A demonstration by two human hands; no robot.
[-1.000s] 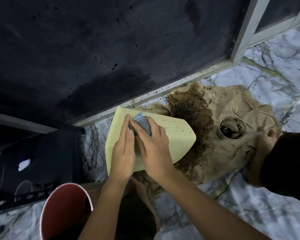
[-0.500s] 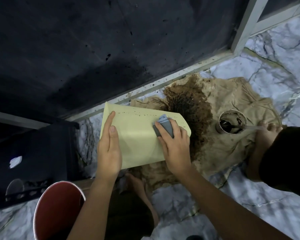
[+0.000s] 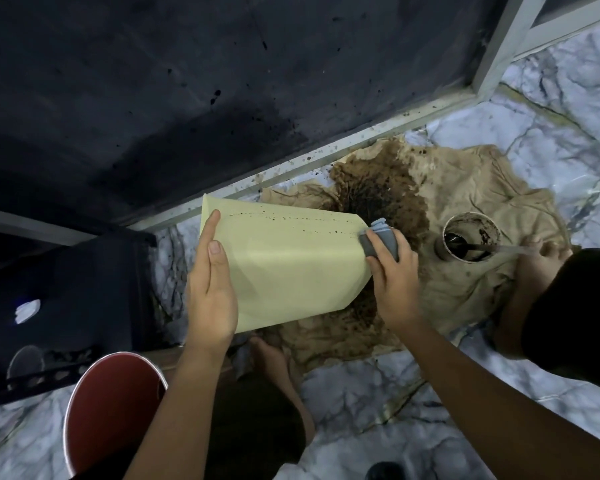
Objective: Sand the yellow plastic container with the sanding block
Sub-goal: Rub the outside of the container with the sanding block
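Observation:
A pale yellow plastic container (image 3: 291, 261) lies on its side over a stained brown cloth, its wide mouth to the left and its narrow base to the right. Dark specks run along its upper edge. My left hand (image 3: 210, 285) lies flat on the container's left side near the rim, fingers straight, holding it steady. My right hand (image 3: 394, 271) grips a grey sanding block (image 3: 380, 239) and presses it against the container's right end, at the upper corner of the base.
The brown cloth (image 3: 447, 202) covers a marble floor (image 3: 361, 393). A small cup of dark liquid (image 3: 470, 237) with a stick in it stands on the cloth, and another person's hand (image 3: 537, 261) holds that stick. A red bucket (image 3: 108, 410) is at lower left, a dark wall behind.
My right hand has slid the sanding block rightward along the container, from near the mouth to its base end. The left hand stayed near the rim.

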